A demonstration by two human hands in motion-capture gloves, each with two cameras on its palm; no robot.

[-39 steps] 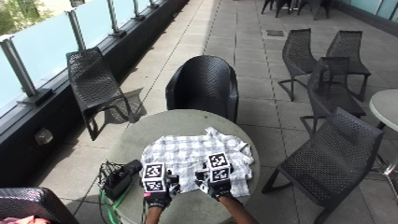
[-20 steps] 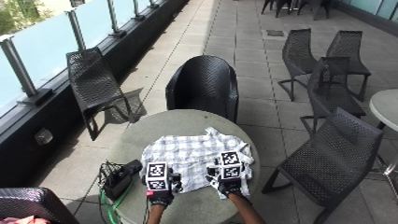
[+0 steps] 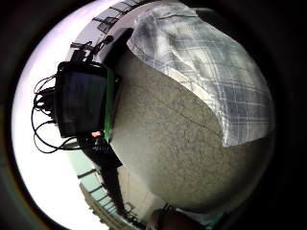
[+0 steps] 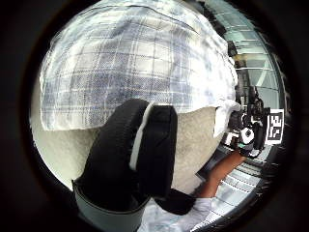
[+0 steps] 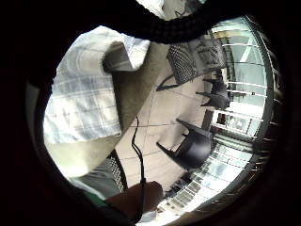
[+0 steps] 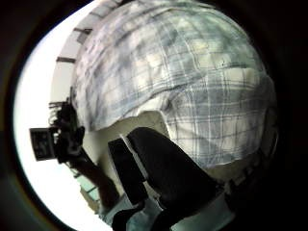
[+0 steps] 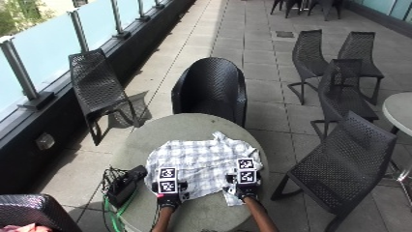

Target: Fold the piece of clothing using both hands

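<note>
Tabletop point(image 7: 193, 128) is the broadest thing here: round, grey and stony, with a black woven chair point(image 7: 209, 89) drawn up at its far side. The plaid shirt point(image 7: 199, 162) lies spread flat across the near half, white with grey-blue checks. Its collar end points toward the chair and its hem is nearest the person. It is not yet folded anywhere that shows.

The right hand point(image 7: 244, 192) has shifted over the last second. It has slid outward along the hem and now sits at the near right corner of the shirt, well apart from the left hand point(image 7: 169, 198). The left hand has barely moved and sits at the near left part of the hem.

In the palm views the hem runs close beside each gloved thumb, over bare table, but whether either hand has hold of the cloth cannot be told. I judge the wider spacing to be a set-up for the first fold, one hand toward each near corner so the hem can be carried over evenly.

A black box with cables point(image 7: 124, 183) sits at the table's left edge, near the shirt and clear of it.
</note>
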